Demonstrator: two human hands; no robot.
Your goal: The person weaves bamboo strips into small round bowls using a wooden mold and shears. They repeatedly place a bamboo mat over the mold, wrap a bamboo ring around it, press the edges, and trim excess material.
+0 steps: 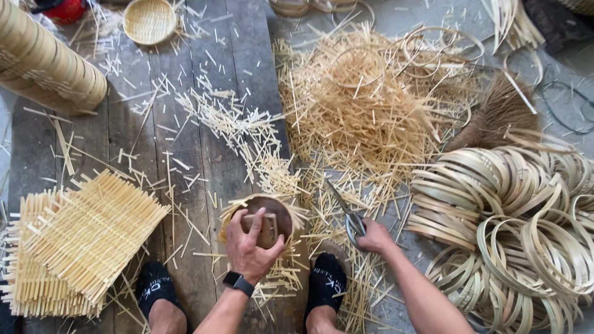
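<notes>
While the left hand pressed down on a wooden block set inside a small round basket, its grip was closed over the block's top, fingers curled across it. The basket sat on dark floor planks, just ahead of the person's feet in black socks, with loose strip ends sticking out around its rim. The right hand lay just beside it to the right, its grip shut around the handles of scissors, whose blades pointed up and away, toward a big heap of cut offcuts. Whether the blades were parted could not be told. A stack of flat woven mats lay to the left, well apart from the hands. Bamboo hoops were piled at the right. A finished small basket rested at the far end of the planks, near a tall stack of baskets lying on its side.
</notes>
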